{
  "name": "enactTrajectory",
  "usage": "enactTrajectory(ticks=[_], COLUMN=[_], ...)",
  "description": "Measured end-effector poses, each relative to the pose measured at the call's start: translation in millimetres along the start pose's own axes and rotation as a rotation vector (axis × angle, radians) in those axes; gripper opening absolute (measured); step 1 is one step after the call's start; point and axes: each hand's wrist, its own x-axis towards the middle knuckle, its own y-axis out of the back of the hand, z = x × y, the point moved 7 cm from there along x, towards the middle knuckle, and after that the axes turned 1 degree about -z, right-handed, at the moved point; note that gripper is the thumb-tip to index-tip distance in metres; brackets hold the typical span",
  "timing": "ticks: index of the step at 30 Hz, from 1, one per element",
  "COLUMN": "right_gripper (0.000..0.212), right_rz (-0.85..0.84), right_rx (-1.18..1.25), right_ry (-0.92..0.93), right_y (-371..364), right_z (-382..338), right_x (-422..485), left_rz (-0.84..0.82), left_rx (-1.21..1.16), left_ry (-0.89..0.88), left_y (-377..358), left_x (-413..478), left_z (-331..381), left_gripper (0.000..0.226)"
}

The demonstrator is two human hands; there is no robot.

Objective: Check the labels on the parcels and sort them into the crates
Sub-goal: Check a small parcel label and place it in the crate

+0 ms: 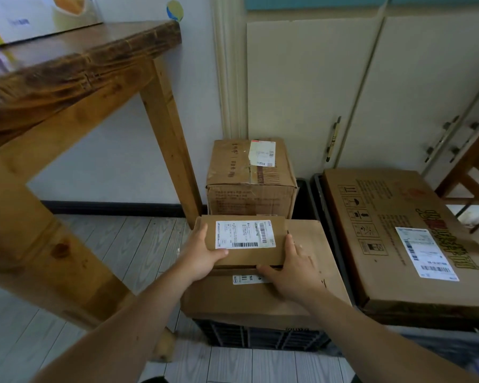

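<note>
A small flat cardboard parcel [278,255] with a white barcode label facing up lies on a larger cardboard box [260,302]. My left hand [202,255] grips its left end, thumb on top. At the parcel's right end, my right hand [293,268] holds it with fingers spread and the thumb along its near edge. The larger box sits on a dark plastic crate [260,338], and its own label is partly hidden under my right hand. Behind it stands a taller labelled carton [233,172]. To the right, a wide printed box [385,233] with a label covers a second dark crate [317,194].
A heavy wooden table [75,78] stands on the left, its leg close to the stacked boxes. White cabinet doors [315,92] with handles fill the back wall. A wooden chair frame [473,183] is at the far right. Pale plank floor [116,244] lies under the table.
</note>
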Motion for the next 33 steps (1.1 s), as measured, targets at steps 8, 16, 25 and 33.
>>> enactTrajectory(ticks=[8,16,25,33], right_gripper=[0.107,0.088,0.087,0.085], right_rz=[0.005,-0.065,-0.053,-0.047], right_rx=[-0.015,-0.141,-0.128,-0.132], right_ry=[0.089,0.148,0.153,0.155], right_y=[-3.8,-8.1,-8.7,-5.7], right_z=[-4.9,-17.5,-20.0,-20.3], right_x=[5.1,19.0,32.9,33.8], left_rz=[0.091,-0.086,-0.102,-0.112], left_rx=[0.257,0.501,0.493,0.514], left_ry=[-0.110,-0.126,-0.138,-0.117], left_y=[8.3,-7.0,-5.3,-2.2], left_x=[-3.0,8.1,22.3,21.9], left_z=[4.9,-5.9,-0.2,1.4], left_gripper=[0.081,0.102,0.097,0.098])
